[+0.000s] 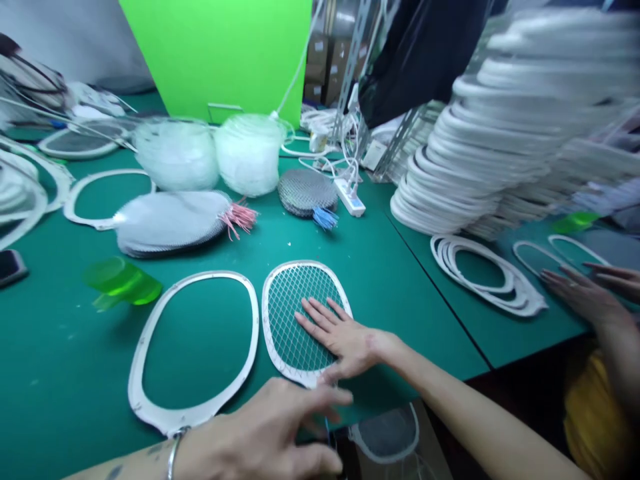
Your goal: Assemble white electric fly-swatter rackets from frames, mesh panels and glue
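Note:
A white oval frame with silvery mesh [295, 320] lies on the green table. My right hand [347, 337] rests flat on its mesh and rim, fingers spread. My left hand [280, 427], with a bracelet at the wrist, is in the air by the table's front edge, fingers apart and slightly blurred, with nothing visible in it. To the left lies a white frame without mesh [140, 360]. Behind it are a green plastic object [123, 280], a pile of grey mesh sheets [173, 220] with pink strands and a smaller dark mesh pile [306, 190] with blue strands.
Tall stacks of white frames [465, 153] stand at the right, beside loose frames [480, 273]. Another person's hands [585, 293] are at the far right. Two translucent bundles [250, 153] and a power strip [350, 197] are at the back. A phone [11, 265] lies left.

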A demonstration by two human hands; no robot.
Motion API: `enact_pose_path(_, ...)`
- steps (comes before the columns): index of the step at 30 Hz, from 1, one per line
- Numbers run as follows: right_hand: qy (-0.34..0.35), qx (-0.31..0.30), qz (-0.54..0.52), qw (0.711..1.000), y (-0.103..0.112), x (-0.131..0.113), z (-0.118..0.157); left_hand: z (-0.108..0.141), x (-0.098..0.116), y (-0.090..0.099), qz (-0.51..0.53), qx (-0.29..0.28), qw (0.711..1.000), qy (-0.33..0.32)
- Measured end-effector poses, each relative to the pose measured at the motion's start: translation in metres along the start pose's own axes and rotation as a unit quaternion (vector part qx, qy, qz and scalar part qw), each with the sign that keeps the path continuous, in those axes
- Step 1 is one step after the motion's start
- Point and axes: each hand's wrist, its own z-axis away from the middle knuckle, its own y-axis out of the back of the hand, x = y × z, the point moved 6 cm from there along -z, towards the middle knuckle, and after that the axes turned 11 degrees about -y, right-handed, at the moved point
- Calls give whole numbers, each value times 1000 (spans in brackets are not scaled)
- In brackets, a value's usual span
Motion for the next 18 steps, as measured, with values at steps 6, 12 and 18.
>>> enact_pose_path(6,43,28,-41,998,6,-4,8,12,-70,29,-232,45,959,157)
enact_pose_path(12,56,14,-41,998,91,-4,12,23,-109,-5,-299,9,946,125)
enact_pose_path(18,-148,296,-41,943,305,5,-97,22,-123,-12,-483,97,869,53)
